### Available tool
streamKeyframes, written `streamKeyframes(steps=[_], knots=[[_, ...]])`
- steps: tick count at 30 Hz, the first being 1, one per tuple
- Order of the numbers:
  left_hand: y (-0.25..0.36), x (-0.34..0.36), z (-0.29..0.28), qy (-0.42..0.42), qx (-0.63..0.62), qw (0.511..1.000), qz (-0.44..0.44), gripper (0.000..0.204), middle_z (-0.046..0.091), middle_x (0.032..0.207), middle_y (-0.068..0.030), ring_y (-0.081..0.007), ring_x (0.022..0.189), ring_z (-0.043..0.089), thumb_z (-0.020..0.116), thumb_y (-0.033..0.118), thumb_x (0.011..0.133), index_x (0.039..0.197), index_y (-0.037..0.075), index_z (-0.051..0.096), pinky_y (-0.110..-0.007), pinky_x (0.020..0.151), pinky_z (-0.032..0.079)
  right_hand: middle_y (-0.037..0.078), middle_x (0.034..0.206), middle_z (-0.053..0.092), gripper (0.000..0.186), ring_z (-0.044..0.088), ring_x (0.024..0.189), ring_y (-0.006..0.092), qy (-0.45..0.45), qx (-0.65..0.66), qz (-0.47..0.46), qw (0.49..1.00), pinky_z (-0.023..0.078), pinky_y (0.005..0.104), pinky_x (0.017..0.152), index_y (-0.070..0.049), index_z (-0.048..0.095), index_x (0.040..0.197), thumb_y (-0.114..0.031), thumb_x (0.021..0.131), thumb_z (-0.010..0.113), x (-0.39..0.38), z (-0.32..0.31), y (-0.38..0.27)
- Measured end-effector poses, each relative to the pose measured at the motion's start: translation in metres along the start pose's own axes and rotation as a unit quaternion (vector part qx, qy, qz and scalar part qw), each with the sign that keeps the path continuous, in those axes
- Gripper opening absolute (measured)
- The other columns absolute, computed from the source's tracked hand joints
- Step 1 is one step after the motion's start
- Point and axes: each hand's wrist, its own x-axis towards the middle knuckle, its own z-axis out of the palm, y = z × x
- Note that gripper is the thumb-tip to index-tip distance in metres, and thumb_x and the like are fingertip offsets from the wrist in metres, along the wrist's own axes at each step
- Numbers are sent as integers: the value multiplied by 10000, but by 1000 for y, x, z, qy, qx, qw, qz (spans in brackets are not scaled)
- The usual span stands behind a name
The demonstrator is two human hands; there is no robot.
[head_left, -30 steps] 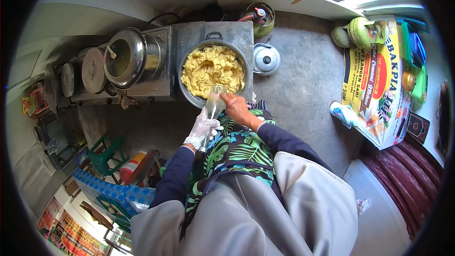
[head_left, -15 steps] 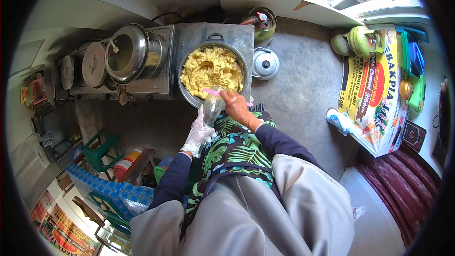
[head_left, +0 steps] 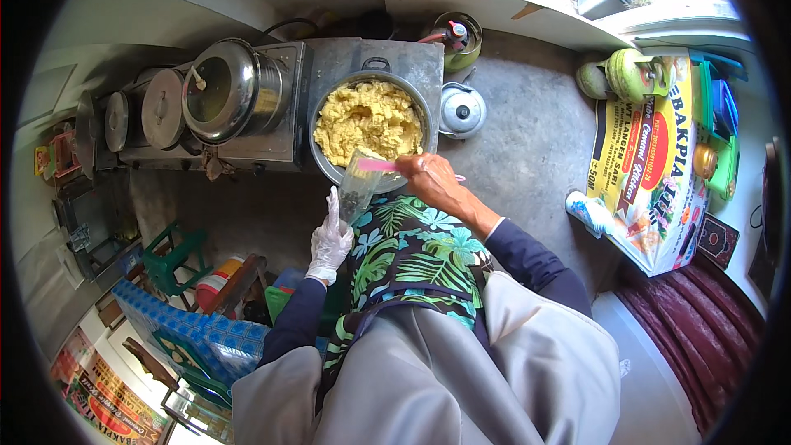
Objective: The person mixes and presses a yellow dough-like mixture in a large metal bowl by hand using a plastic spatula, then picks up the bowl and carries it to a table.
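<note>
My left hand [head_left: 329, 245], in a thin clear glove, holds the lower end of a see-through plastic container [head_left: 359, 189]; its index finger points up along the side. My bare right hand [head_left: 432, 187] is closed round a pink utensil [head_left: 376, 165], whose flat end lies across the container's mouth. A small pink loop shows past my knuckles. Both hands are at the near rim of a large metal pot [head_left: 316, 152] heaped with crumbly yellow mash [head_left: 367, 119]. What the container holds is hard to make out.
On the left, a stove [head_left: 292, 99] carries a big steel pot [head_left: 239, 91] and several lidded pans. A kettle [head_left: 463, 110] stands on the floor to the right. Farther right are green gas cylinders [head_left: 633, 74] and a printed box [head_left: 651, 173]. A green stool [head_left: 177, 259] is lower left.
My right hand has shifted right and slightly down with the pink utensil. The container has tilted and moved left, and my left index finger has straightened upward.
</note>
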Motion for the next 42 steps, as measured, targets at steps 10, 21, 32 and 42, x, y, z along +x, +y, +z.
streamKeyframes(steps=[10,21,32,42], knots=[[-14,5,-6,1,30,999,17,887,415,1287,-261,-383,1069,505,599,-7,670,1421,117,144,-417,723,512,220,686,587,200,583,674,397,7,29,15,999,445,475,611,-44,611,839,-38,671,504,5,-18,-17],[-26,4,-4,18,71,997,27,870,506,1179,-272,-395,891,586,585,-15,674,1422,140,169,-410,634,516,221,671,576,137,572,669,407,66,6,42,997,433,492,618,-31,566,781,-54,679,478,26,24,3],[-27,2,-7,17,99,994,39,876,510,1176,-266,-378,891,593,584,-21,660,1419,132,175,-410,664,520,216,696,572,123,567,676,409,111,71,85,988,408,482,577,-37,552,811,-29,723,467,7,30,-4],[-18,2,-3,-11,51,999,-4,856,488,1199,-275,-408,872,579,580,0,688,1423,149,166,-434,659,507,215,678,558,111,545,655,416,169,99,28,980,391,490,568,-47,524,773,-15,688,459,11,66,5]])
